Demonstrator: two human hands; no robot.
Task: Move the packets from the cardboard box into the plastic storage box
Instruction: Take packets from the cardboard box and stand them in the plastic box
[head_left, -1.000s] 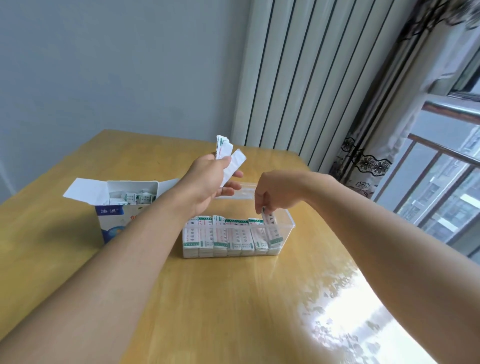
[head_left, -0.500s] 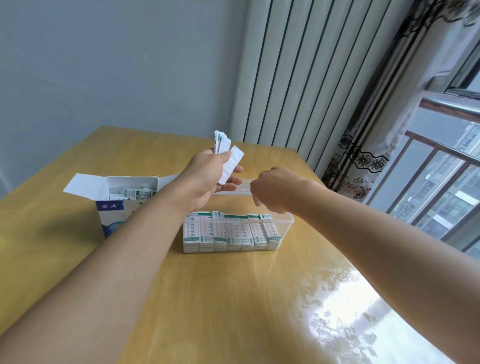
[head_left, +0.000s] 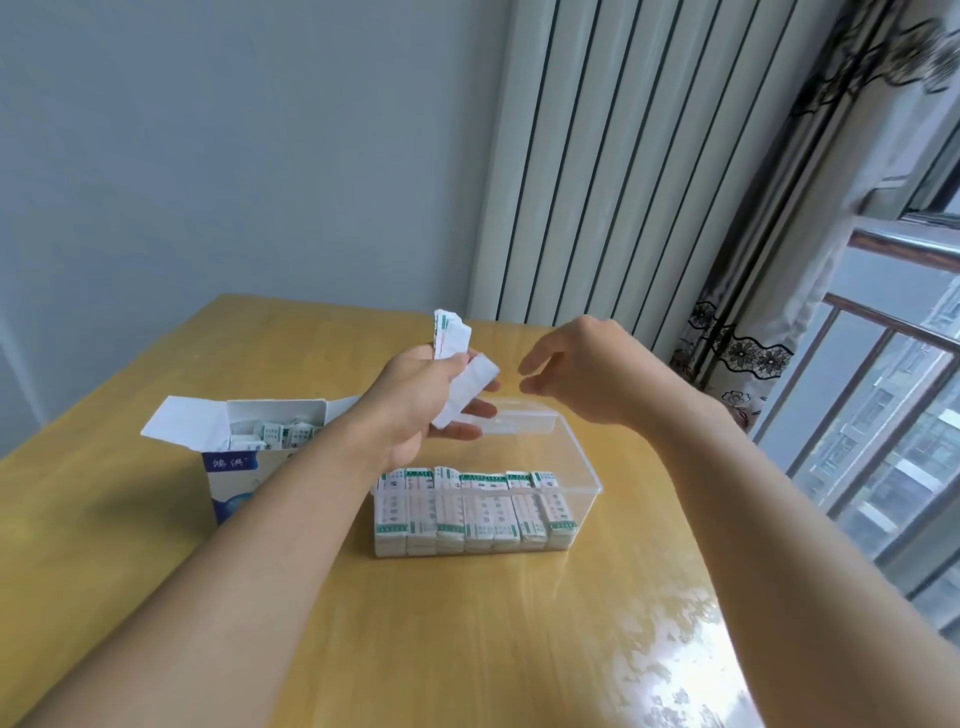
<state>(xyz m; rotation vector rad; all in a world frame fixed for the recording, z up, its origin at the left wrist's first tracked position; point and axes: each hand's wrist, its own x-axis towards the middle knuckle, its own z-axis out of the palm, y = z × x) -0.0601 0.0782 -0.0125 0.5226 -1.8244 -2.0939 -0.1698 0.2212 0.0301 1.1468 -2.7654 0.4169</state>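
My left hand (head_left: 415, 405) holds a few white packets with green print (head_left: 457, 358) above the back of the clear plastic storage box (head_left: 582, 467). A row of several packets (head_left: 472, 509) stands upright along the box's front wall. My right hand (head_left: 576, 369) hovers just right of the held packets, fingers loosely spread, thumb and forefinger apart, holding nothing. The open white-and-blue cardboard box (head_left: 234, 467) stands to the left with more packets (head_left: 275, 431) inside; my left forearm hides its right side.
Everything sits on a yellow wooden table (head_left: 467, 623) with a glossy glare at the front right. A white ribbed radiator (head_left: 623, 182) and a patterned curtain (head_left: 779, 260) stand behind; a window with a railing is at the right.
My right hand has left the right end of the packet row in the plastic box, risen and opened beside the packets in my left hand. The left hand has stayed in place.
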